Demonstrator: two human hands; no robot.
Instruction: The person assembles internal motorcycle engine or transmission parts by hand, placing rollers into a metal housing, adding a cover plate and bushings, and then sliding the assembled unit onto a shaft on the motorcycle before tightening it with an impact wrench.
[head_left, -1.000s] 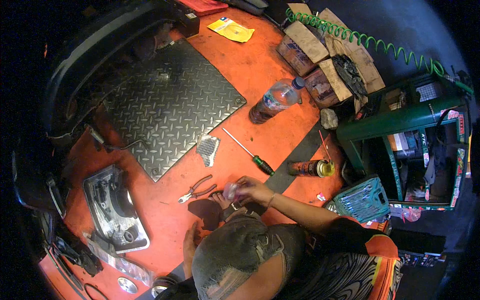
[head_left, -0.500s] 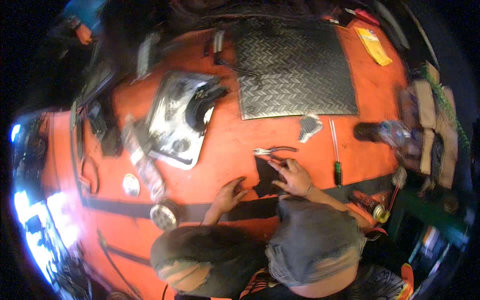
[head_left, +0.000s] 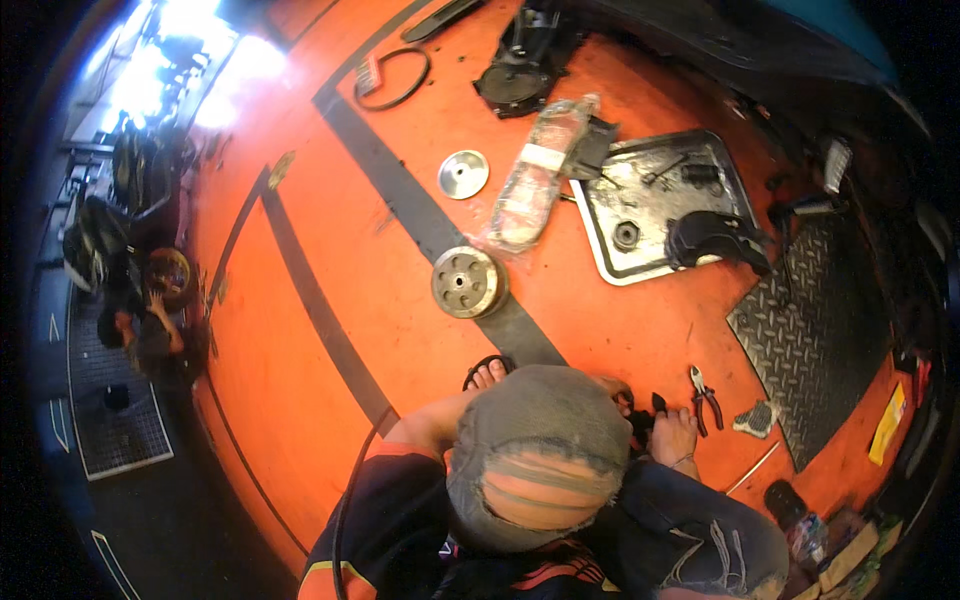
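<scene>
My right hand (head_left: pixel 675 440), with a thin band at the wrist, is beside my right knee, fingers bent down on a black part (head_left: pixel 641 420) whose kind I cannot make out. My left forearm (head_left: pixel 432 424) passes behind my left knee (head_left: pixel 545 450) in torn dark jeans. That knee hides most of my left hand (head_left: pixel 612 385), which shows only as a sliver by the same black part. Just beyond my right hand lie dark-handled pliers (head_left: pixel 706 400), jaws pointing away. A dirty whitish rag (head_left: pixel 755 419) is to their right.
On the orange floor lie a metal tray (head_left: pixel 632 275) with parts, a drum-shaped clutch bell (head_left: pixel 466 283), a shiny disc (head_left: pixel 463 174), a plastic-wrapped pack (head_left: pixel 530 205) and a belt (head_left: pixel 395 88). A tread-plate mat (head_left: pixel 790 335) is at right. Another person (head_left: pixel 152 335) crouches at far left.
My view has swung left, so the floor things appear turned and shifted right. My left hand, seen with fingers apart before, is now mostly behind my knee. My right hand's fingers look more bent.
</scene>
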